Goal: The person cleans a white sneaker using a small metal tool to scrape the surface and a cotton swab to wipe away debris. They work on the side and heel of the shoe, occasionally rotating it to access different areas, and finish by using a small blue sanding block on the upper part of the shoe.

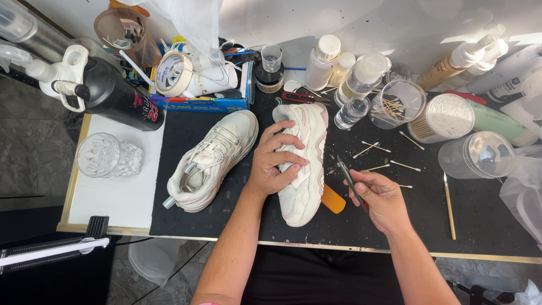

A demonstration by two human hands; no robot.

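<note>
**Cream sneaker pinned flat on a crowded black mat**

Cream leather fills the middle of the head view: my left hand [275, 162] lies across a sneaker [304, 164] turned on its side, fingers curled over its upper and clamping it against the black mat [226, 217]. My right hand [379, 197] is closed around thin metal snips [350, 182], their tip pointing up toward the shoe's edge, just beside it. An orange scraper [333, 199] pokes out from under the sneaker, between the shoe and my right hand.

A second sneaker [212, 161], the same pale colour, sits upright to the left of my wrist, laces showing, near the first but apart from it. Cotton swabs [375, 148] lie scattered on the mat above my right hand, and a brush [449, 206] lies farther right. Behind them stand a clear cup of sticks [402, 101], a tub of swabs [443, 117] and several bottles [361, 76]. Far left, a cut-glass tumbler [104, 155] rests on a white sheet, with a black bottle [116, 97] and a roll of tape [173, 73] behind it.
</note>
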